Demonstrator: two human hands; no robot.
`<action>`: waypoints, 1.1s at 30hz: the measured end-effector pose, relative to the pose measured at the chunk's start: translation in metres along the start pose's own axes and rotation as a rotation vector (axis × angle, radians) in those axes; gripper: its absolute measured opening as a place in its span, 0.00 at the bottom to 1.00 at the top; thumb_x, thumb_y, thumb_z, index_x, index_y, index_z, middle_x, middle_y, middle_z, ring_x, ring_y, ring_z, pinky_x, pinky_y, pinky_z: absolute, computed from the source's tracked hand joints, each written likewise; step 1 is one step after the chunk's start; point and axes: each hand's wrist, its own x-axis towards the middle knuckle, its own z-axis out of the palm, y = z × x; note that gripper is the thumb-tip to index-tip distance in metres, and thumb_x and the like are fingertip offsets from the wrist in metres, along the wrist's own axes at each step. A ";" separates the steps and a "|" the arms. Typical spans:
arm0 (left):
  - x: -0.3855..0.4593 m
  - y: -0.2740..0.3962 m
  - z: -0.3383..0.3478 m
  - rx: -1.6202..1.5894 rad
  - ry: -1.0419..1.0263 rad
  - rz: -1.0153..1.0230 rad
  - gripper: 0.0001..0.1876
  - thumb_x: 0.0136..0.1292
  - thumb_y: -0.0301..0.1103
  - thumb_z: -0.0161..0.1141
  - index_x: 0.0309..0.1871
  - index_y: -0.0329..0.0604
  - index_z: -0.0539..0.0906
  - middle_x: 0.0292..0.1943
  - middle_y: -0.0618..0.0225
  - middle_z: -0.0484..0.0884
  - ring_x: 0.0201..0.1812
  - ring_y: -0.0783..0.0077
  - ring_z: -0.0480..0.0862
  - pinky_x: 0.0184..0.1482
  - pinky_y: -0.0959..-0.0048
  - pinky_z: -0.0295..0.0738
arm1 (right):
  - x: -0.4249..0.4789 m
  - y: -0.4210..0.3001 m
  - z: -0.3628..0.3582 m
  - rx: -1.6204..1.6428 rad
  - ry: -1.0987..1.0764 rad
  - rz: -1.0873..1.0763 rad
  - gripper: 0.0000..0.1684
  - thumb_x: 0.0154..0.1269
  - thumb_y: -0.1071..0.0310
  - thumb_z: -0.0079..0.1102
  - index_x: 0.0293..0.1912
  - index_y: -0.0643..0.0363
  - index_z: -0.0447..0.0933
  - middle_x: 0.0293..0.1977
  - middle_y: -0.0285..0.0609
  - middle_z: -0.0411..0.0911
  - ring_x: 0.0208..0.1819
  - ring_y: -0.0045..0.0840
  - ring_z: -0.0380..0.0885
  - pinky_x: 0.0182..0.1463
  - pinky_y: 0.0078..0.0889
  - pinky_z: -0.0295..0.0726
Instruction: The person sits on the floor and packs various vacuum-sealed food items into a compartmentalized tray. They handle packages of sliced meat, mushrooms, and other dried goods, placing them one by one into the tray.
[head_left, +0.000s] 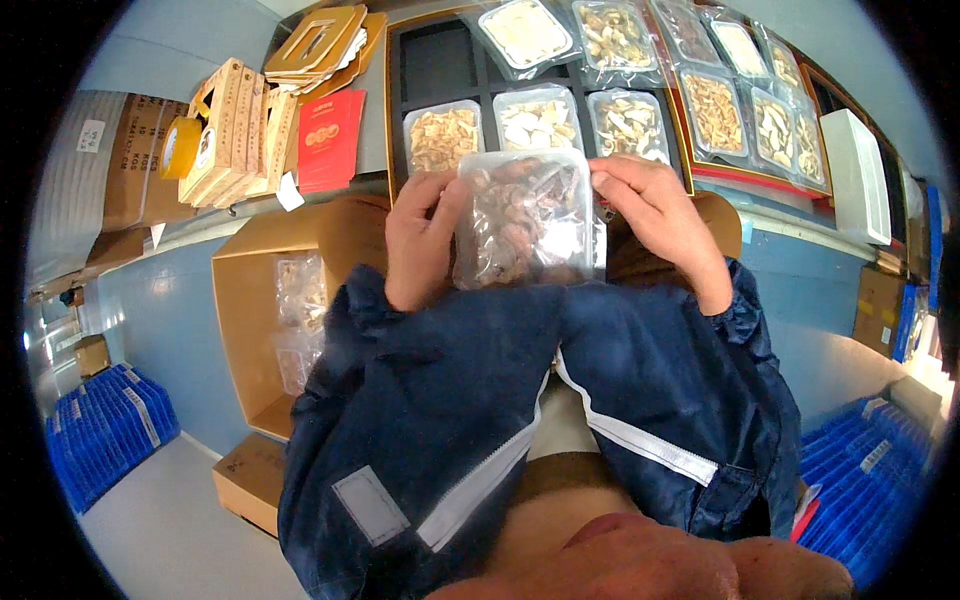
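Note:
Between my two hands is a clear plastic tray of dried mushrooms in film, close to my jacket. My left hand grips its left edge, thumb on top. At its upper right corner, my right hand holds the rim with thumb and fingertips. Beyond lies a black compartmented box with a gold edge. Its front row holds a tray of tan dried pieces, a tray of pale slices and a tray of sliced dried mushrooms. Two more wrapped packs lie over its back part.
Another box of wrapped trays stands right, beside a white plastic bin. At left are red booklets, printed cartons, yellow tape and cardboard frames. An open carton with wrapped packs stands below the table edge.

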 end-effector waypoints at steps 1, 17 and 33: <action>-0.002 0.003 -0.008 0.010 -0.029 -0.079 0.16 0.72 0.40 0.61 0.50 0.32 0.84 0.40 0.69 0.84 0.40 0.80 0.79 0.44 0.79 0.74 | 0.005 -0.006 -0.002 -0.102 -0.068 -0.026 0.14 0.72 0.64 0.54 0.40 0.67 0.81 0.30 0.47 0.79 0.34 0.37 0.79 0.41 0.35 0.76; 0.249 -0.125 -0.056 -0.020 0.396 0.357 0.13 0.72 0.26 0.56 0.55 0.31 0.76 0.44 0.59 0.83 0.46 0.68 0.84 0.51 0.71 0.77 | 0.267 0.059 0.085 -0.361 0.525 -0.701 0.20 0.69 0.67 0.59 0.60 0.50 0.77 0.47 0.49 0.82 0.44 0.46 0.81 0.47 0.40 0.81; 0.343 -0.191 -0.044 0.652 -0.025 -0.183 0.16 0.63 0.39 0.64 0.53 0.48 0.85 0.45 0.50 0.86 0.47 0.51 0.86 0.51 0.63 0.79 | 0.387 0.177 0.076 -0.236 -0.171 0.102 0.21 0.69 0.68 0.61 0.60 0.60 0.76 0.38 0.46 0.84 0.36 0.27 0.84 0.39 0.32 0.87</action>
